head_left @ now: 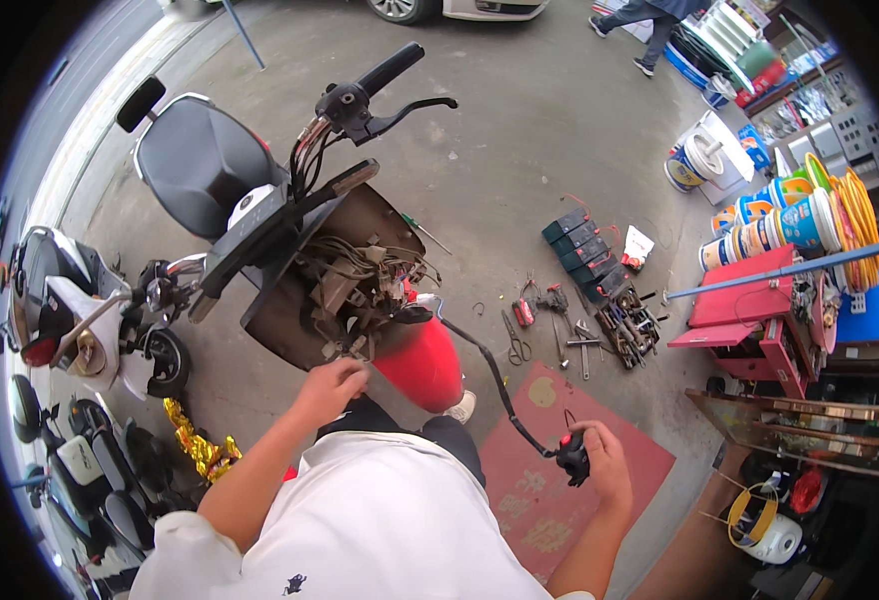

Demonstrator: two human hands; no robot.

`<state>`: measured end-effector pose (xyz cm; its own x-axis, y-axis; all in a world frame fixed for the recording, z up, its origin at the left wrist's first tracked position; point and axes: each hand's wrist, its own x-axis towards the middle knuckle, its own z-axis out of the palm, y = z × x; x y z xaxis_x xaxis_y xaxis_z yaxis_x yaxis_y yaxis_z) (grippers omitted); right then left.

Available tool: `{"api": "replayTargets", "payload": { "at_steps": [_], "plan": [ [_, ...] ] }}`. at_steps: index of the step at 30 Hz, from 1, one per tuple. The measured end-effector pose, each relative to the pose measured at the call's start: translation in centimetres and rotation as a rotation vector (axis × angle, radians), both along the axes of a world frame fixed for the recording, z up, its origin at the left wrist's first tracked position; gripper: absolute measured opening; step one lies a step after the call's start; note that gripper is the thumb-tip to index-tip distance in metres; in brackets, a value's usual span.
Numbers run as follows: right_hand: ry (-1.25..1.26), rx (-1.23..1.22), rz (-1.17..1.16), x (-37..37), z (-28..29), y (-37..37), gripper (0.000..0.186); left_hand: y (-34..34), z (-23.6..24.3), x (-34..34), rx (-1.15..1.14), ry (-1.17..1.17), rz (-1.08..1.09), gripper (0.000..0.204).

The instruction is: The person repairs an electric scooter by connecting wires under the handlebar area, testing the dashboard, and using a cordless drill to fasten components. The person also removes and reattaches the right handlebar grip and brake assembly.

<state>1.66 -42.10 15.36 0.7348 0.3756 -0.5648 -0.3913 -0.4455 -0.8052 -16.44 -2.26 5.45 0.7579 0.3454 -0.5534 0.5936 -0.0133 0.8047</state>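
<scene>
My left hand (338, 385) is at the lower edge of the opened scooter front (285, 330), fingers curled near small connectors and tangled wiring (360, 275); what they pinch is hard to make out. My right hand (605, 460) is closed on a black switch housing (572, 462) with a red button, from which a black cable (505, 395) runs up to the wiring. A red front fender (420, 365) lies below the wiring. The handlebar (345, 110) with grip and brake lever rises above, in front of the dark seat (205, 165).
Batteries (580, 245), scissors (516, 340), tools (625, 330) and a red mat (520, 490) lie on the concrete floor (510, 160). Right stand buckets (765, 225) and a red toolbox (740, 300). Left are parked scooters (90, 460) and gold foil (205, 450). A person (640, 30) walks near a white car (480, 8).
</scene>
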Motion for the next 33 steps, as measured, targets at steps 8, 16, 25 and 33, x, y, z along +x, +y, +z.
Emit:
{"api": "replayTargets", "payload": {
  "at_steps": [8, 16, 25, 33],
  "plan": [
    [0.060, -0.247, 0.526, 5.4, -1.8, -4.4, 0.029, -6.2, -13.7, 15.4, -1.105, -0.342, 1.028, 0.041],
    [-0.027, -0.554, 0.652, 11.8, -0.3, -0.6, 0.028, -8.1, -14.0, 15.1, -1.172, -0.349, 1.256, 0.025],
    [-0.194, -0.433, 1.006, 11.6, -8.8, 21.8, 0.052, -5.4, -12.2, 12.2, -1.160, -0.330, 1.001, 0.027],
    [-0.151, -0.228, 1.324, 10.5, -19.0, 30.1, 0.054, -5.4, -13.6, 13.2, -0.922, -0.247, 1.101, 0.022]
  ]
}}
